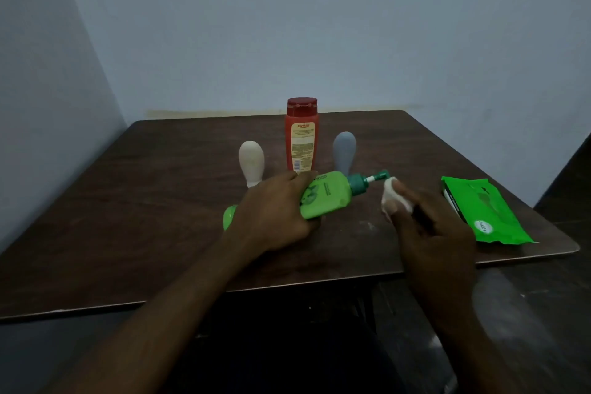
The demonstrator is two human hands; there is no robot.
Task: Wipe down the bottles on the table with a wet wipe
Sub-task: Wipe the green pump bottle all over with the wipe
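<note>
Currently the green pump bottle (329, 198) is gripped on its side by the left hand (275, 211), fingers curled round its body, low over the worktop (160, 217). A bunched wet wipe (388, 193) is pinched in the right hand (431, 233), just beside the pump nozzle (380, 175). Wiping of this bottle is judged to be the step in hand; next the wipe must be pressed onto the nozzle and drawn toward the left hand.

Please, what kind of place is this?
Probably a plain room in a home: a dark wooden table in a corner of bare bluish walls, holding an orange bottle and a green wipes pack.
</note>
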